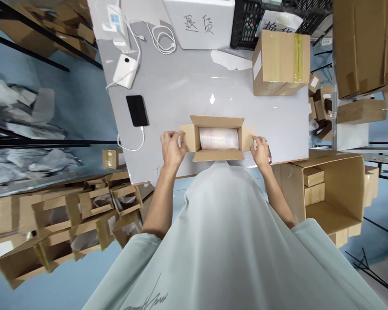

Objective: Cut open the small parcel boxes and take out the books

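Note:
A small open cardboard box [218,155] sits at the table's near edge, its flaps folded outward. Inside it lies a clear plastic-wrapped bundle [219,138], whose contents I cannot make out. My left hand [173,148] pinches the outer end of the box's left flap [189,138] between thumb and fingers. On the other side, my right hand [260,151] pinches the end of the right flap [247,137]. Partly hidden beside my right hand is a small red-and-black object [270,155] on the table.
On the grey table [181,94] lie a black phone [137,110] with a cable, a white device [126,71] and a power strip [119,30]. A taped carton [281,62], white bin [200,23] and black crate [245,26] stand behind. Open boxes [54,226] flank the left; a large carton [334,185] the right.

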Available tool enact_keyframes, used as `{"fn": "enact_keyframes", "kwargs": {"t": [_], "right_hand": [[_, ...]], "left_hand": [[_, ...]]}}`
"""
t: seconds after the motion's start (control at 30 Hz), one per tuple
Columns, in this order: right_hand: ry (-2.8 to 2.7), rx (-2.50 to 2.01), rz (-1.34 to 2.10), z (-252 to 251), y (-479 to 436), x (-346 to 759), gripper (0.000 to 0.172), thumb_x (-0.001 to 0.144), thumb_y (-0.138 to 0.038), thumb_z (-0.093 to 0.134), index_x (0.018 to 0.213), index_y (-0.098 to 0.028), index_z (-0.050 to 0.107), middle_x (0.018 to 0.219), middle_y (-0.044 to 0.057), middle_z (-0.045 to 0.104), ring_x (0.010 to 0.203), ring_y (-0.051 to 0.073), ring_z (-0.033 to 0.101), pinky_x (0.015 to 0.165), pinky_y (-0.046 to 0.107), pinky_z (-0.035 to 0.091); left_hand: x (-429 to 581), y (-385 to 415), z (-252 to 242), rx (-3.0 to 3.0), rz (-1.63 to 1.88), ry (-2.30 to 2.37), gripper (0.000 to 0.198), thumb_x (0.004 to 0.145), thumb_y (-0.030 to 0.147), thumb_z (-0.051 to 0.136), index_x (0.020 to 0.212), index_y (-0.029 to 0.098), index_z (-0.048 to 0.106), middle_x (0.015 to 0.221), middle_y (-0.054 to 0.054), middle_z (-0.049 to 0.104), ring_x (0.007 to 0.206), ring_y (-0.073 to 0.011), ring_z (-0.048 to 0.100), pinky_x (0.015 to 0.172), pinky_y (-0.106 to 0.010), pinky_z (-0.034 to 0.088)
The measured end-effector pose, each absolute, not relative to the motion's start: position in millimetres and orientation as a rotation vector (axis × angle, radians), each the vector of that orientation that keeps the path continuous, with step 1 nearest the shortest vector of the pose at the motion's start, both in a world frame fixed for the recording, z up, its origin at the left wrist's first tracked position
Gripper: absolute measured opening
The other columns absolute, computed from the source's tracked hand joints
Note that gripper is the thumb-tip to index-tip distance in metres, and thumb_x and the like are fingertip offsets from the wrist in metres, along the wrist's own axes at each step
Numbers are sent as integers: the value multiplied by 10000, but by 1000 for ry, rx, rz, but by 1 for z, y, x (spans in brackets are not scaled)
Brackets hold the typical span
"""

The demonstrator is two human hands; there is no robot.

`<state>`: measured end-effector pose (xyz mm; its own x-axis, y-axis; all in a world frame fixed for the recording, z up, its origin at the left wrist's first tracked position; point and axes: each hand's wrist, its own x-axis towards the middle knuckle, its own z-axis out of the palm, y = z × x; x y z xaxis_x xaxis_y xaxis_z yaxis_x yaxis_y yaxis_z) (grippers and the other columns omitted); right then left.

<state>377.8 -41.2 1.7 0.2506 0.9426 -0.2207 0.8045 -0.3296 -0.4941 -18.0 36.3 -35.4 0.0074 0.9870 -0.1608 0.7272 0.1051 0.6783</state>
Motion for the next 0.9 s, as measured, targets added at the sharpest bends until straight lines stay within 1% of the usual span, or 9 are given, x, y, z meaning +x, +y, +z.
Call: {"fn": "enact_keyframes", "kwargs": {"t": [0.07, 0.13, 0.23, 0.37, 0.47, 0.6, 0.7, 0.8, 0.9], "right_hand": [[-1761, -2347, 584, 6, -37, 371, 460, 1021, -133, 553, 1437, -193, 737, 1406, 183, 686, 1240, 318, 655, 1116, 480, 570], [-1909, -2380, 595, 11, -30, 362, 436, 1056, -84, 488, 1373, -193, 766, 1335, 168, 702, 1231, 311, 646, 1110, 451, 560], [-2097, -2279, 704, 16, -18, 348, 405, 1104, -104, 469, 1356, -176, 778, 1310, 165, 723, 1275, 313, 633, 1134, 422, 547], [-2215, -2187, 796, 18, -5, 326, 377, 1109, -174, 582, 1450, -157, 742, 1386, 179, 723, 1353, 332, 610, 1192, 437, 523], [-2252, -2209, 838, 18, -3, 313, 390, 1111, -201, 617, 1484, -158, 725, 1425, 174, 717, 1364, 330, 616, 1206, 433, 515], [-2274, -2233, 848, 21, -8, 307, 389, 1135, -233, 594, 1501, -172, 711, 1446, 163, 709, 1367, 328, 616, 1214, 425, 506], [-2264, -2206, 857, 22, -12, 309, 388, 1139, -247, 587, 1498, -164, 706, 1435, 175, 706, 1363, 333, 608, 1220, 430, 499], [-2248, -2186, 869, 22, -13, 311, 405, 1127, -251, 611, 1512, -155, 693, 1452, 187, 687, 1373, 341, 592, 1228, 441, 496], [-2244, -2169, 891, 21, -10, 309, 479, 1115, -243, 632, 1589, -173, 643, 1510, 182, 651, 1417, 342, 569, 1218, 449, 516]], "left_hand": [[-3, 37, -29, 1892, 369, 1660, 428, 939, 149, 609, 1322, 259, 765, 1303, -121, 696, 1308, -340, 612, 1201, -504, 525], [17, 40, -22, 2026, 181, 1524, 411, 997, 175, 592, 1373, 223, 750, 1299, -137, 722, 1313, -351, 624, 1199, -501, 520], [52, 46, -16, 2114, -39, 1449, 513, 991, 226, 665, 1500, 169, 694, 1494, -199, 670, 1406, -411, 591, 1195, -542, 515], [101, 61, -19, 2158, -224, 1325, 614, 977, 229, 703, 1583, 158, 640, 1669, -232, 553, 1500, -426, 542, 1215, -552, 498], [133, 74, -24, 2170, -369, 1260, 532, 933, 130, 706, 1464, 120, 729, 1569, -257, 645, 1483, -417, 578, 1227, -533, 485], [151, 83, -30, 2158, -431, 1282, 404, 961, 14, 572, 1267, 85, 826, 1315, -261, 788, 1335, -370, 708, 1184, -482, 512], [145, 79, -29, 2171, -423, 1286, 401, 1014, 61, 533, 1256, 120, 847, 1297, -231, 806, 1301, -357, 729, 1166, -474, 526], [129, 70, -25, 2184, -367, 1281, 420, 990, 96, 570, 1295, 167, 849, 1340, -189, 804, 1324, -353, 719, 1173, -457, 533], [113, 61, -22, 2123, -271, 1245, 368, 992, 168, 615, 1261, 203, 862, 1310, -144, 823, 1257, -332, 754, 1101, -404, 577]]}}
